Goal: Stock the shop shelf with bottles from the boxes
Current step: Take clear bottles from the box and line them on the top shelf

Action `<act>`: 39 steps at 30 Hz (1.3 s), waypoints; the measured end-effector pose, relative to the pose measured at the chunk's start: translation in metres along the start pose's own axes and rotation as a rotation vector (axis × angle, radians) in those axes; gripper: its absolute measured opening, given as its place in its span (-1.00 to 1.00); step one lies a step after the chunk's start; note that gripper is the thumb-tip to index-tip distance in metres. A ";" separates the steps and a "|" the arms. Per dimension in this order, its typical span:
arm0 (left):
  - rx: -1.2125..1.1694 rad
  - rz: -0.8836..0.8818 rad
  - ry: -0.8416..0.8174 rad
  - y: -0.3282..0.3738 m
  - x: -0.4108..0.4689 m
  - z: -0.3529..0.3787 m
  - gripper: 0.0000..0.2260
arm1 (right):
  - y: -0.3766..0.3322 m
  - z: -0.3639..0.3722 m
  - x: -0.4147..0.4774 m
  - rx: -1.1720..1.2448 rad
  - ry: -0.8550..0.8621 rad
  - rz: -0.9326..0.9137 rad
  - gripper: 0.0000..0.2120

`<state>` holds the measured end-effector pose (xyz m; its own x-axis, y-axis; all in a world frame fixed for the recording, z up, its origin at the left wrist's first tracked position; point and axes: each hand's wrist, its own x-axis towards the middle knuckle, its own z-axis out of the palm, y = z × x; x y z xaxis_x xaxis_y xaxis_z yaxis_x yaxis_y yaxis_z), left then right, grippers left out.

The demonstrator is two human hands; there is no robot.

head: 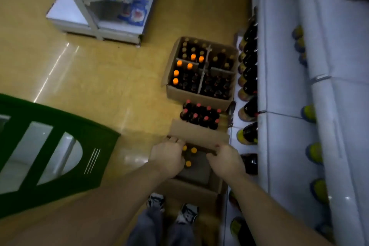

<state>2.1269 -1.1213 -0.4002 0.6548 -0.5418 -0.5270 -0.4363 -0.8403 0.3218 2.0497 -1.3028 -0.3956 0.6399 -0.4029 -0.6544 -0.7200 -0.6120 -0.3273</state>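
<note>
Below, right hand (pixel 225 161) on flat cardboard flap (pixel 197 134)

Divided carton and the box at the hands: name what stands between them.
Head view: a group of red-capped dark bottles stands between carton and box.

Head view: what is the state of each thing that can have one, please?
near box, open, few bottles visible inside
far box, open, many capped bottles upright
red-capped bottles, upright, capped, between the boxes
left hand, grips the near box's flap
right hand, pinches the same flap
</note>
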 end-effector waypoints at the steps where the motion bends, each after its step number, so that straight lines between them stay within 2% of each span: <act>1: 0.004 -0.018 -0.011 -0.006 0.006 0.018 -0.60 | 0.009 0.016 0.012 0.000 -0.014 0.008 -0.70; 4: 0.008 -0.058 -0.064 -0.024 0.026 0.073 -0.64 | 0.034 0.067 0.045 0.014 -0.075 0.049 -0.56; 11: 0.028 -0.108 -0.171 -0.078 0.089 0.188 -0.65 | 0.083 0.180 0.126 -0.010 -0.196 0.090 -0.54; 14: 0.056 -0.127 -0.203 -0.101 0.116 0.227 -0.65 | 0.094 0.220 0.157 -0.051 -0.196 0.105 -0.54; 17: 0.102 -0.114 -0.194 -0.113 0.141 0.260 -0.60 | 0.104 0.255 0.185 -0.074 -0.172 0.127 -0.53; 21: 0.189 -0.022 -0.073 -0.118 0.178 0.294 -0.51 | 0.113 0.293 0.219 -0.113 -0.159 0.096 -0.45; 29: 0.324 0.113 -0.072 -0.119 0.219 0.337 -0.64 | 0.121 0.328 0.249 -0.165 -0.102 0.019 -0.51; 35: 0.405 0.163 -0.071 -0.116 0.227 0.337 -0.66 | 0.120 0.329 0.251 -0.354 -0.016 -0.065 -0.52; 39: 0.446 0.165 -0.103 -0.112 0.225 0.330 -0.68 | 0.124 0.320 0.246 -0.379 0.006 -0.090 -0.56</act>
<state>2.1199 -1.1425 -0.8143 0.4998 -0.6434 -0.5798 -0.7659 -0.6409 0.0510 2.0325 -1.2599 -0.8153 0.6983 -0.3396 -0.6301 -0.5114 -0.8526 -0.1072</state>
